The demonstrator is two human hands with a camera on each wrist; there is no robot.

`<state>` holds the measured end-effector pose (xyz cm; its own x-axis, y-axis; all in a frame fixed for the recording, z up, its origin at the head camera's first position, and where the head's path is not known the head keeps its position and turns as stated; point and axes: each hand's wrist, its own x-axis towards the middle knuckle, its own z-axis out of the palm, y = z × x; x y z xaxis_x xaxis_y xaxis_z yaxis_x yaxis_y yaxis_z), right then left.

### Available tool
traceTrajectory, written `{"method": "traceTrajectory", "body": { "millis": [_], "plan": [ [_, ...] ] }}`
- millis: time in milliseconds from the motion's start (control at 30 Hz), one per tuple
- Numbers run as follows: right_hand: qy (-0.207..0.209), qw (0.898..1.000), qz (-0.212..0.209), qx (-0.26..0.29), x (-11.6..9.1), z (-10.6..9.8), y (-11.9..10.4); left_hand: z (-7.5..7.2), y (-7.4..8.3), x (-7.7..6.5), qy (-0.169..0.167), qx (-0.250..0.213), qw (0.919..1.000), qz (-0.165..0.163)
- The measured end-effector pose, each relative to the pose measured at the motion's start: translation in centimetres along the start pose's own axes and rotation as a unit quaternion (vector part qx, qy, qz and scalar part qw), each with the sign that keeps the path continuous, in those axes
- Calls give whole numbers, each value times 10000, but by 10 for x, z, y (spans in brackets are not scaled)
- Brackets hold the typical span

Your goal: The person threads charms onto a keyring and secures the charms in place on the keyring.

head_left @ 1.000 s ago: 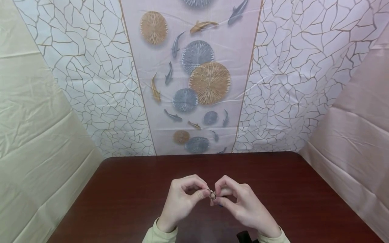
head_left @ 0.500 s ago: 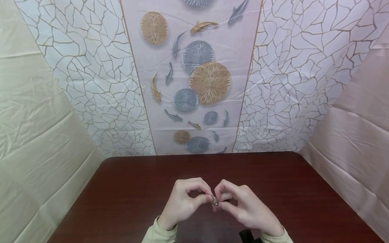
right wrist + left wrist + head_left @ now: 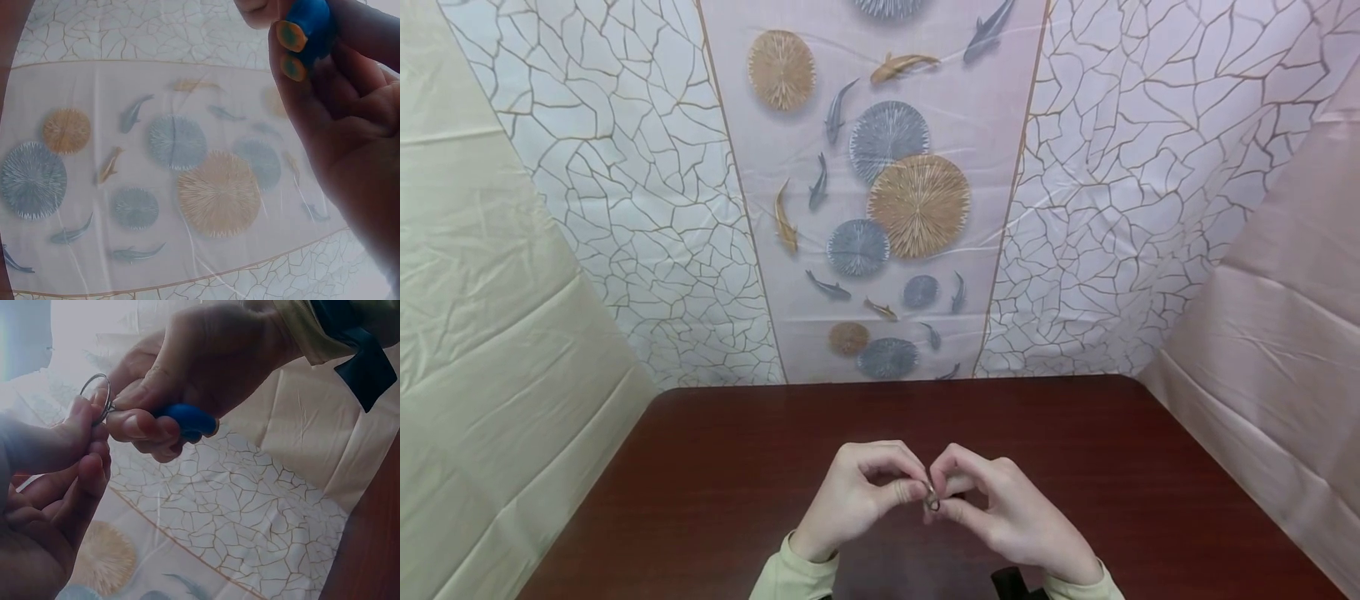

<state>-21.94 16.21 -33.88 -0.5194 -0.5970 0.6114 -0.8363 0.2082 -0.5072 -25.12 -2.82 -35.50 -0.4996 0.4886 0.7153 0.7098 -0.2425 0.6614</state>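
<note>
My left hand (image 3: pixel 868 497) pinches a thin metal key ring (image 3: pixel 109 394) between thumb and fingertips. Facing it, my right hand (image 3: pixel 1007 510) holds a small blue keychain charm (image 3: pixel 189 417), its fingers curled around it and the fingertips at the ring. In the right wrist view the charm's lower end shows two rounded orange stubs (image 3: pixel 292 36) with green centres. The fingertips of both hands almost meet above the table. Most of the charm is covered by the right fingers, and from the head view only a bit of the ring shows.
A dark red-brown table (image 3: pixel 715 467) lies under the hands. Behind it hangs a cloth (image 3: pixel 917 200) printed with fish and round shapes, and pale fabric stands at both sides. A dark strap (image 3: pixel 369 369) is on the right wrist.
Both hands have moved slightly down and the left one a little right, closer to the right hand. The ring has moved down with them. Over the last half second they are nearly still.
</note>
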Motion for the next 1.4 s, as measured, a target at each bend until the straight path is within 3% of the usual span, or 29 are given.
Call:
{"method": "traceTrajectory", "body": {
  "millis": [100,367,567,767,933,1200,1400],
  "plan": [
    [114,9999,16,-84,0,1,0,1,-3,-1,91,11,10000,-39],
    [560,9960,412,-563,0,3,-2,7,0,-2,735,525,9943,-564],
    [1203,9825,252,-1398,2,8,1,14,5,-1,1068,938,9852,-955],
    [1650,9659,620,-1896,4,7,-1,17,15,-1,934,1133,9792,-1400],
    [1883,9589,699,-2002,5,8,0,19,18,-1,864,1152,9818,-1238],
    [1818,9648,463,-1841,8,9,2,15,16,1,1454,716,9803,-1127],
    [1551,9660,87,-2068,8,11,6,12,14,2,1393,777,9740,-1611]
  ]
}}
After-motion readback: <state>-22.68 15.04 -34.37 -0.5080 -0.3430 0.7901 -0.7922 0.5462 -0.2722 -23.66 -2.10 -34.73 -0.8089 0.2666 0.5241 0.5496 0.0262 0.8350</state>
